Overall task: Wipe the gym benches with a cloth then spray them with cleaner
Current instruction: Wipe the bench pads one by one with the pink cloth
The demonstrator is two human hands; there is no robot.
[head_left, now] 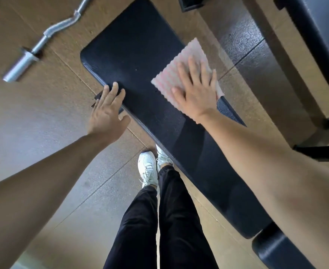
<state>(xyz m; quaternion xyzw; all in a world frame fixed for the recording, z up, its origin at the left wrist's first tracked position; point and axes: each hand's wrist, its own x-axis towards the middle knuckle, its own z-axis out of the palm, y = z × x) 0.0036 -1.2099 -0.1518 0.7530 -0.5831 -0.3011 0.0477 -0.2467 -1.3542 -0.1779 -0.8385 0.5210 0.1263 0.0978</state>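
A long black padded gym bench runs diagonally from upper left to lower right. A pale pink-and-white ribbed cloth lies flat on the bench's right edge. My right hand presses on the cloth with fingers spread and straight. My left hand rests with straight fingers on the bench's left edge, holding nothing. No spray bottle is in view.
A silver curl bar lies on the brown floor at upper left. A second black bench and its frame stand at the right. My legs and white shoes are beside the bench's left side.
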